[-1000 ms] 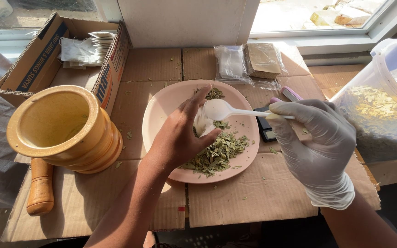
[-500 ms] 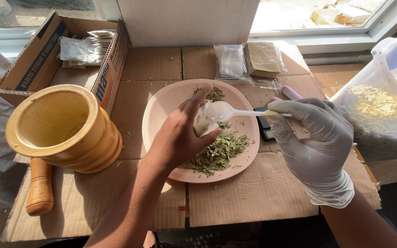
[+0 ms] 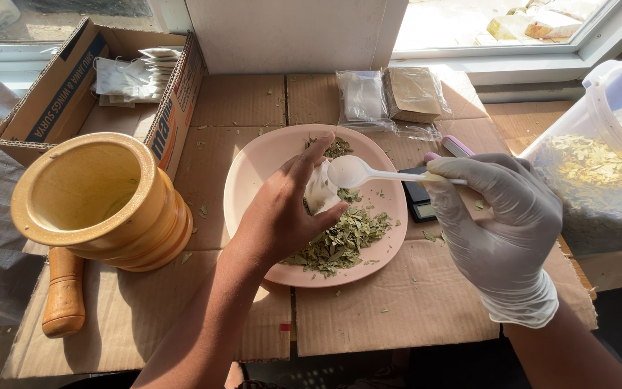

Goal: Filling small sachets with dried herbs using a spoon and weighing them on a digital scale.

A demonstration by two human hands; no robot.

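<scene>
Bare left hand (image 3: 282,216) pinches a small white pouch (image 3: 319,193) open; gloved right hand (image 3: 498,216) grips a white plastic spoon (image 3: 368,173) whose bowl hovers just beside the pouch mouth, so a slight tilt could scatter dried leaves (image 3: 340,241) over the pink plate (image 3: 253,173) below

The left hand (image 3: 282,216) covers most of the small white sachet (image 3: 319,193) and part of the pink plate (image 3: 253,173). The plastic tub (image 3: 599,166) of dried leaves runs off the right edge. The wooden pestle (image 3: 64,299) lies half behind the yellow mortar (image 3: 102,205). The gloved right hand (image 3: 498,216) hides the small black scale (image 3: 417,194) beneath it.
</scene>
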